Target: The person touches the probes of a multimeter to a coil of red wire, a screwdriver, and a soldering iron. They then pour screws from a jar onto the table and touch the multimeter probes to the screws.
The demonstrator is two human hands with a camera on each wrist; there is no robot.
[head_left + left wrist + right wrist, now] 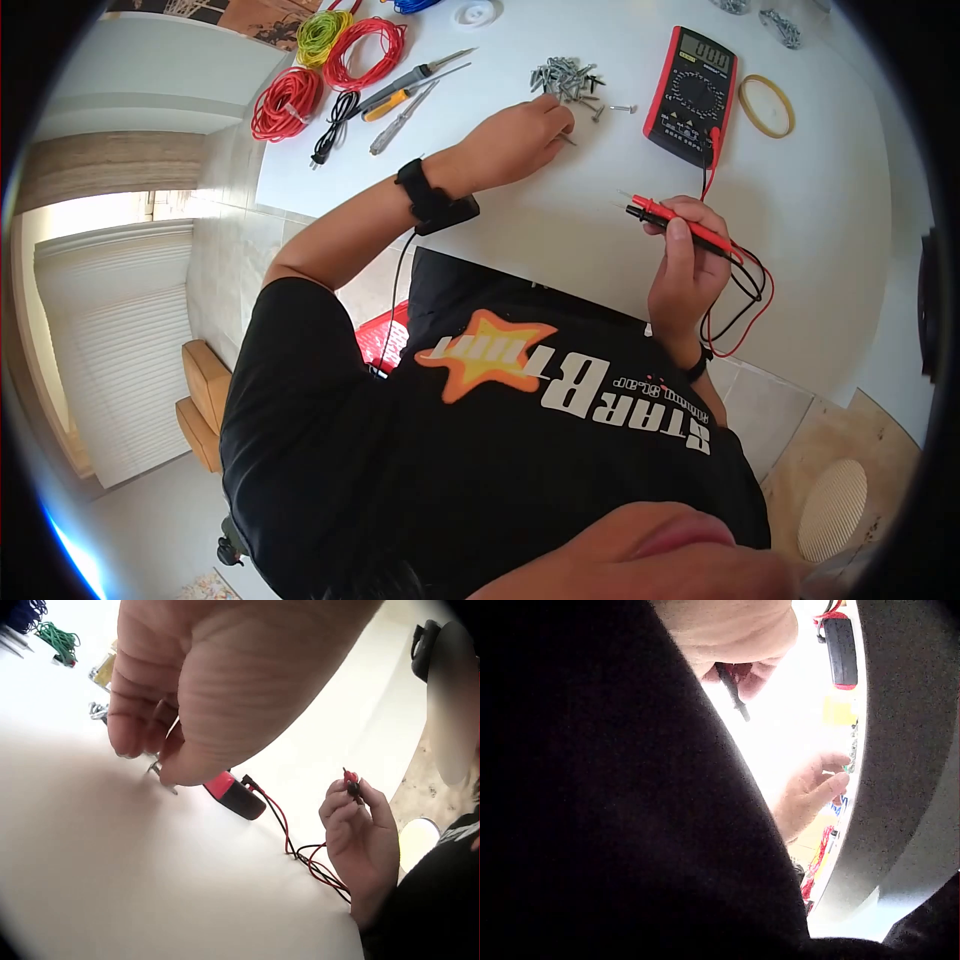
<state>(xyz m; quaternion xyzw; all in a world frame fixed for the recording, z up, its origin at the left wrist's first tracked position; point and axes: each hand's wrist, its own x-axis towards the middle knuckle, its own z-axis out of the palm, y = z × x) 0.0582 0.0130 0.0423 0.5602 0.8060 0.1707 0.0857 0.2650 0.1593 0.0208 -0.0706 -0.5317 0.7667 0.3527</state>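
My left hand (515, 140) is just in front of a small pile of screws (562, 78). A metal screw (154, 767) is pinched between its thumb and fingertips, with one end poking out. On the right, my right hand (692, 255) grips two test probes together, a red probe (712, 238) and a black probe (640, 213), metal tips pointing left. Their leads curl down beside the wrist and run to the red-and-black multimeter (693, 95), whose display is lit with zeros. In the right wrist view a dark sleeve covers much of the picture.
Left of the pile lie a soldering iron (415, 76), a yellow-handled screwdriver (390, 104) and a clear-handled one (403, 120). Red wire coils (287, 104) are at the far left. A roll of yellow tape (767, 106) lies right of the multimeter. Two loose screws (622, 108) sit beside the pile.
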